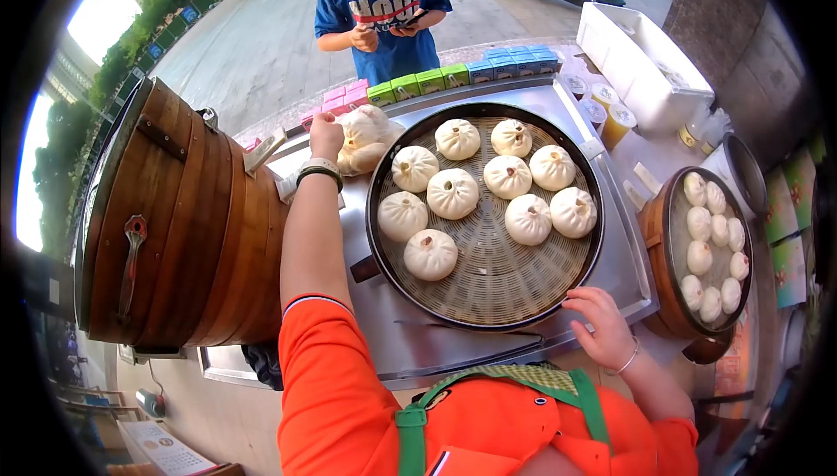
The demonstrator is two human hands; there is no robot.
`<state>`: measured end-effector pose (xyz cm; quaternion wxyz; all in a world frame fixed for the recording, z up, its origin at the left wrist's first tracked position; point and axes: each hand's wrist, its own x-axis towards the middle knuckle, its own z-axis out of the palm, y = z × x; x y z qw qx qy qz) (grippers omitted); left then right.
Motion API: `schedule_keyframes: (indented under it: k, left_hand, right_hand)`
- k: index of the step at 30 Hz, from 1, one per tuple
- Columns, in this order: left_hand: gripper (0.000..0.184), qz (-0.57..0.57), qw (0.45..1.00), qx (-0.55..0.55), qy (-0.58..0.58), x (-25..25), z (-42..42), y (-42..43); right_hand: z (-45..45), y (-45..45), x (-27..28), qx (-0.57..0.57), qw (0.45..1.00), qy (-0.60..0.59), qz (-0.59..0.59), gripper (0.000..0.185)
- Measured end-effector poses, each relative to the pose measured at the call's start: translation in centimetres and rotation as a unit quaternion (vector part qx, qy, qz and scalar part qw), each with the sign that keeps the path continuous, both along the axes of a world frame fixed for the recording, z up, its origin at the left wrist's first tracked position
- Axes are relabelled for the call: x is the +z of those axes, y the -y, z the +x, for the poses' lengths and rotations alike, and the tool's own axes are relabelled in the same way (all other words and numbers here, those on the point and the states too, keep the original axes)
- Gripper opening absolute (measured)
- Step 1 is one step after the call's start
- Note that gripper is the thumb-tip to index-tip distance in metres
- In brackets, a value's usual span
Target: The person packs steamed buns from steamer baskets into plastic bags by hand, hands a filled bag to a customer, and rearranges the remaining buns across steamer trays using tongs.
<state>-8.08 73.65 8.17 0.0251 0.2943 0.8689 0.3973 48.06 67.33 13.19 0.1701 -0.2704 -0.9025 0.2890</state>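
Observation:
My left hand is closed on the top of a clear plastic bag of buns, at the back left of the steel counter. Beside it is a large round steamer tray with a woven base, where several white steamed buns sit, their pleated tops showing filling. Near the tray's front right rim, my right hand has its fingers apart and holds nothing. Dark tongs lie on the counter in front of the tray.
A tall stack of wooden steamers rises at left. At right stand a smaller steamer of buns, drink cups and a white foam box. Small coloured boxes line the back edge. A person in blue faces me.

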Motion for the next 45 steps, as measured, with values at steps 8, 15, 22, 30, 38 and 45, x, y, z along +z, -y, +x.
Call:
schedule_keyframes:
  k: [8, 15, 22, 30, 38, 45]
  left_hand:
    - [0.049, 0.063, 0.996, -0.029, 0.048, -0.4, 1.4, 3.1]
    - [0.051, 0.083, 0.992, -0.091, 0.023, 1.0, 6.7, 6.6]
    - [0.036, 0.26, 0.935, -0.186, 0.151, 2.9, 11.7, 11.6]
    - [0.024, 0.319, 0.937, -0.059, 0.129, 6.9, 18.4, 23.4]
    - [0.02, 0.349, 0.914, -0.068, 0.195, 4.2, 30.5, 18.9]
    - [0.019, 0.343, 0.907, -0.083, 0.229, 3.8, 35.3, 14.9]
  right_hand:
    - [0.1, 4.2, -6.3, 0.148, 0.987, 0.067, -0.006, 0.039]
    - [-3.0, 7.4, -10.6, 0.081, 0.983, 0.077, 0.143, 0.054]
    - [-3.6, 7.4, -8.7, 0.11, 0.982, 0.151, 0.037, 0.043]
    - [12.9, 0.5, -3.9, -0.052, 0.99, -0.028, -0.131, 0.052]
    - [31.1, -9.6, -2.3, -0.43, 0.897, 0.059, 0.084, 0.053]
    - [41.3, -14.2, -2.6, -0.47, 0.806, 0.333, 0.134, 0.05]
